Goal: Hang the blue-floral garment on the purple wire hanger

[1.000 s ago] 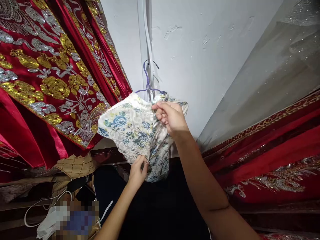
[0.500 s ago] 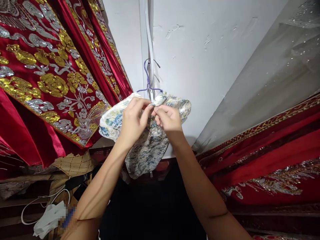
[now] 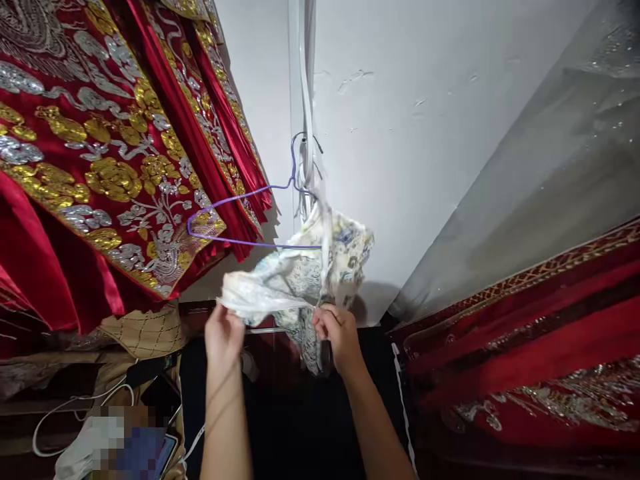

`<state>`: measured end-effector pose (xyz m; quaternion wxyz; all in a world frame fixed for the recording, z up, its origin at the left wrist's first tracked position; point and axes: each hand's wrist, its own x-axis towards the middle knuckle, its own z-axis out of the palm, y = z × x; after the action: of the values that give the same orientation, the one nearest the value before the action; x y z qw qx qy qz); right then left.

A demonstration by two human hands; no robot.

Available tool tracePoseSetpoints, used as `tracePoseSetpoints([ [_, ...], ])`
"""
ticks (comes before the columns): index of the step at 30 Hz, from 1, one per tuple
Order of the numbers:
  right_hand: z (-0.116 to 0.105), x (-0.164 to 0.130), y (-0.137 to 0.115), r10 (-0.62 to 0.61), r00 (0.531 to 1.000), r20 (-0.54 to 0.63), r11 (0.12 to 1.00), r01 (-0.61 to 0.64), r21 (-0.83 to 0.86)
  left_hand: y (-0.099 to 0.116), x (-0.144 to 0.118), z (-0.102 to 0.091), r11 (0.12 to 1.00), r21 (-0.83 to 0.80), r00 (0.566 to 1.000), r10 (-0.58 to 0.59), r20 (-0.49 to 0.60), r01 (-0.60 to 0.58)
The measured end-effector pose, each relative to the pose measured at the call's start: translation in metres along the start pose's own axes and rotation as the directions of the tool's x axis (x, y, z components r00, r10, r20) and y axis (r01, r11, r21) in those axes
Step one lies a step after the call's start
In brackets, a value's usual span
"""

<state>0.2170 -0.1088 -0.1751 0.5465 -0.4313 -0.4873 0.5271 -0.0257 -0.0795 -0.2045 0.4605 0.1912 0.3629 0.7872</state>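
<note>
A floral garment (image 3: pixel 350 247), white with blue and yellow print, hangs by one side from a purple wire hanger (image 3: pixel 240 197). The hanger's left arm is bare, while its right arm goes into the cloth. My left hand (image 3: pixel 225 333) pinches the garment's loose left end, pulled out to the side and below the hanger. Fingers of my right hand (image 3: pixel 336 333) are closed on the garment's edge at the middle, and cloth is stretched between the two hands. Motion blurs the fabric, so which part each hand holds is unclear.
Red gowns with gold and silver sequins (image 3: pixel 110 177) hang close on the left. A sheer covering (image 3: pixel 520 167) and more red embroidered cloth (image 3: pixel 550 347) line the right. A white pole (image 3: pixel 303 80) bears the hanger against a white wall (image 3: pixel 400 133). Cables (image 3: pixel 37 427) lie lower left.
The garment's left side has come off the hanger's left arm. Both hands have moved down and apart, my left hand further left, drawing the cloth with them.
</note>
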Motion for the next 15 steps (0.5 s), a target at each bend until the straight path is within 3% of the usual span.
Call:
tracePoseSetpoints([
  [2, -0.015, -0.004, -0.007, 0.032, 0.999, -0.006, 0.998, -0.033, -0.047, -0.023, -0.012, 0.001, 0.996, -0.032, 0.994, -0.087, -0.070, 0.085],
  [5, -0.040, -0.010, -0.024, 0.100, 0.984, 0.148, 0.970, -0.063, -0.235, -0.023, -0.028, 0.024, 0.990, -0.105, 0.994, -0.094, -0.048, 0.089],
  [7, -0.049, -0.012, -0.033, 0.163, 0.953, 0.256, 0.929, -0.061, -0.365, -0.009, -0.041, 0.045, 0.988, -0.143, 0.997, -0.059, 0.050, 0.065],
  [10, -0.044, -0.012, -0.034, 0.099, 0.976, 0.193, 0.938, -0.027, -0.345, 0.009, -0.073, 0.077, 0.994, -0.094, 0.958, -0.026, 0.287, 0.055],
  [12, -0.031, -0.009, -0.030, 0.038, 0.993, 0.108, 0.980, -0.016, -0.197, 0.016, -0.099, 0.094, 0.997, 0.076, 0.877, -0.030, 0.480, -0.007],
  [15, -0.012, -0.006, -0.027, 0.089, 0.995, 0.054, 0.990, -0.094, 0.107, 0.024, -0.132, 0.109, 0.883, 0.379, 0.643, -0.121, 0.756, -0.278],
])
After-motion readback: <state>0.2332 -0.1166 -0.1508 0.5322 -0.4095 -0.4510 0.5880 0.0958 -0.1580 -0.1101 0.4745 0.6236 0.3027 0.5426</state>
